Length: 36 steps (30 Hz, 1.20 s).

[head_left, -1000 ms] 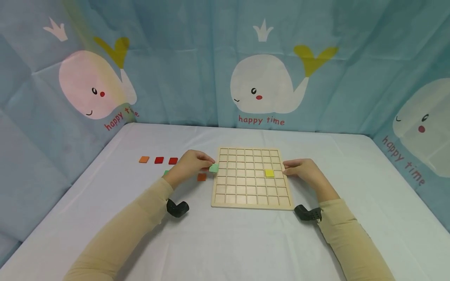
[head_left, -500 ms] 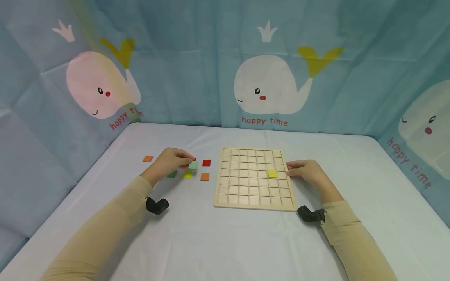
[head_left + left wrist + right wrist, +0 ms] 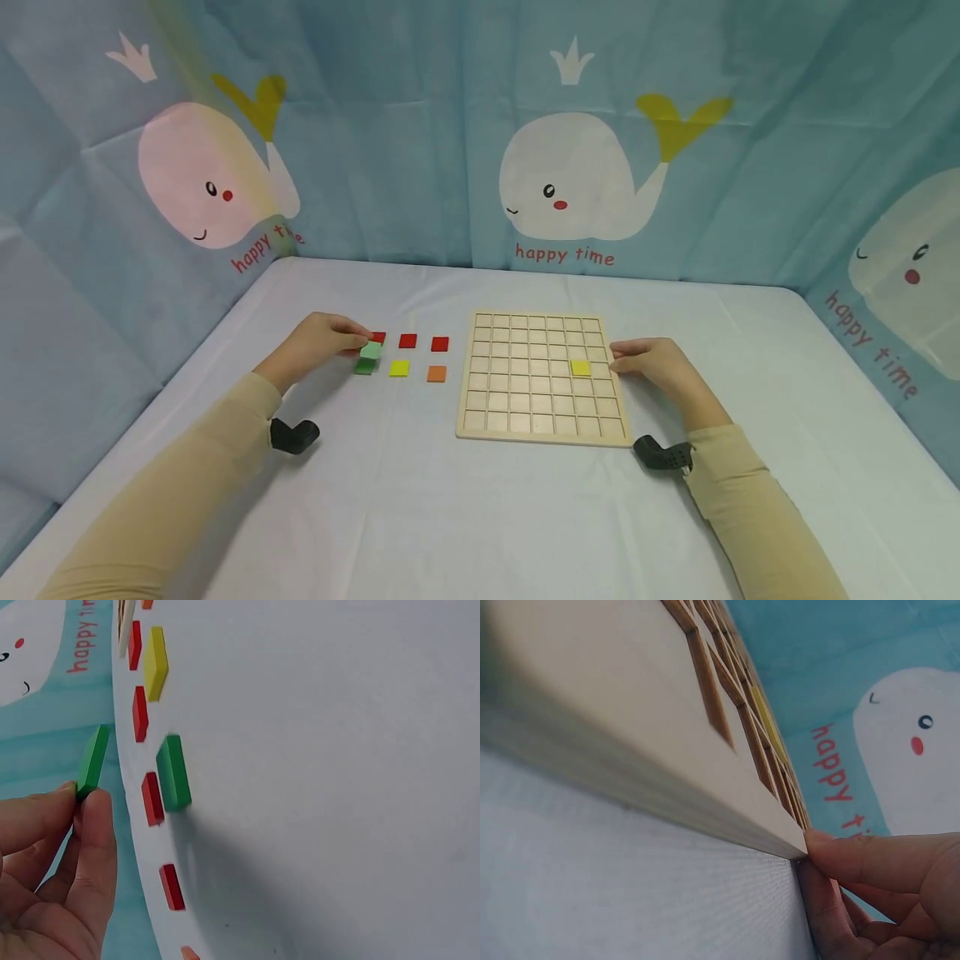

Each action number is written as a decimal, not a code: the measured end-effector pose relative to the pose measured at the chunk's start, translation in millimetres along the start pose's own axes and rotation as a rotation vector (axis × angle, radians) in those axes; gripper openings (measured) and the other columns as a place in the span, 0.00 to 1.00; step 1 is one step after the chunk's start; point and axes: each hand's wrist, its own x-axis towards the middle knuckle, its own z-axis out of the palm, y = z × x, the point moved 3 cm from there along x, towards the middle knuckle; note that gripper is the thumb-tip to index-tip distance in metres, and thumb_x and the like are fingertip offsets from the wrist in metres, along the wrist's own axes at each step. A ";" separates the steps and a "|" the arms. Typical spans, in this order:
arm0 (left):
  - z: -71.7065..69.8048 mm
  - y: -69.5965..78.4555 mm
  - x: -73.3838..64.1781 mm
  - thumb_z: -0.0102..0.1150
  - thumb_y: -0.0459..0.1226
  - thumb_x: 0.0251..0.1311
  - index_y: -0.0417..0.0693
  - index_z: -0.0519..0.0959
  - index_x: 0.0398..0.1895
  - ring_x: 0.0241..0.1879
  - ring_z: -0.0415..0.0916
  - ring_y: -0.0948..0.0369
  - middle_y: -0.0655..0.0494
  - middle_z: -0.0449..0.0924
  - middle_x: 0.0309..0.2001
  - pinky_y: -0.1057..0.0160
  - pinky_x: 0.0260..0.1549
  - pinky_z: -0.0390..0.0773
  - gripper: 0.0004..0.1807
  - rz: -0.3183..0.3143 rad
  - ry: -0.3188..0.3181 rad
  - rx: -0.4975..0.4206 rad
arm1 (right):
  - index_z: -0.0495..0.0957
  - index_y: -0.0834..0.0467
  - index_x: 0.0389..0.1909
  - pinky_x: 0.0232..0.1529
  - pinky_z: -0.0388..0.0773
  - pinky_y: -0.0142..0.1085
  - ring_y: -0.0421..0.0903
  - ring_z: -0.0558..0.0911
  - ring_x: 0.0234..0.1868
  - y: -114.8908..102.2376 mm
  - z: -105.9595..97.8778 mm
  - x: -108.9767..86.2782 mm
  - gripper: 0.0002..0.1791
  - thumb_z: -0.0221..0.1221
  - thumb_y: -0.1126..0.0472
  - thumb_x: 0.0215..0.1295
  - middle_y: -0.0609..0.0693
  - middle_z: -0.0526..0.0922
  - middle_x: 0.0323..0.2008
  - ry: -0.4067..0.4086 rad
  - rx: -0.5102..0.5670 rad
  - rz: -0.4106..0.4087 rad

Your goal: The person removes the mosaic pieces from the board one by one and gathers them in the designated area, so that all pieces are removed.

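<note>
My left hand (image 3: 318,343) pinches a green square tile (image 3: 370,352) between thumb and fingertips, raised above the table at the left. In the left wrist view the held tile stands tilted, apart from another green tile (image 3: 174,774) lying on the table. A pale wooden grid board (image 3: 542,441) lies in the middle, with one yellow tile (image 3: 581,367) in a square towards its right side. At the board's right edge is my right hand (image 3: 658,368). The right wrist view shows its thumb (image 3: 870,859) on the rim and the index finger just below, gripping the edge.
Left of the board, several red tiles (image 3: 407,341) form the far row, partly hidden by my left hand. Nearer are a yellow tile (image 3: 400,368) and an orange tile (image 3: 437,374). A blue whale-print curtain (image 3: 420,183) hangs behind the white table.
My left hand has moved left with the green tile, from the board's left edge to above the tiles' left end. More tiles are uncovered. My right hand stays at the board's edge.
</note>
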 end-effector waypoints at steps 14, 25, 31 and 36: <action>-18.5 -25.2 -1.3 0.55 0.46 0.71 0.41 0.79 0.59 0.49 0.77 0.55 0.41 0.78 0.59 0.47 0.59 0.72 0.22 0.005 0.007 0.056 | 0.74 0.60 0.65 0.68 0.66 0.51 0.55 0.75 0.65 -0.8 0.1 0.8 0.30 0.66 0.58 0.62 0.60 0.80 0.61 0.002 0.010 -0.001; -26.7 -44.4 -0.2 0.54 0.44 0.71 0.37 0.78 0.60 0.50 0.73 0.52 0.40 0.78 0.56 0.49 0.58 0.70 0.22 -0.022 -0.003 0.048 | 0.74 0.60 0.65 0.69 0.66 0.51 0.55 0.75 0.65 -0.6 0.1 0.2 0.30 0.66 0.59 0.62 0.60 0.79 0.62 0.011 0.027 0.022; -27.1 -43.7 -0.6 0.54 0.45 0.71 0.37 0.78 0.59 0.66 0.61 0.41 0.32 0.64 0.69 0.36 0.69 0.56 0.23 -0.040 -0.017 0.043 | 0.75 0.60 0.64 0.68 0.66 0.50 0.53 0.76 0.62 1.0 0.3 0.7 0.30 0.68 0.58 0.60 0.57 0.83 0.57 0.017 0.043 0.033; -26.8 -43.8 -0.3 0.56 0.44 0.70 0.37 0.80 0.56 0.59 0.67 0.45 0.35 0.70 0.64 0.40 0.66 0.62 0.21 -0.034 -0.015 0.046 | 0.76 0.60 0.64 0.66 0.68 0.49 0.51 0.77 0.60 0.4 -0.6 0.3 0.30 0.68 0.58 0.60 0.54 0.86 0.53 0.013 0.043 0.021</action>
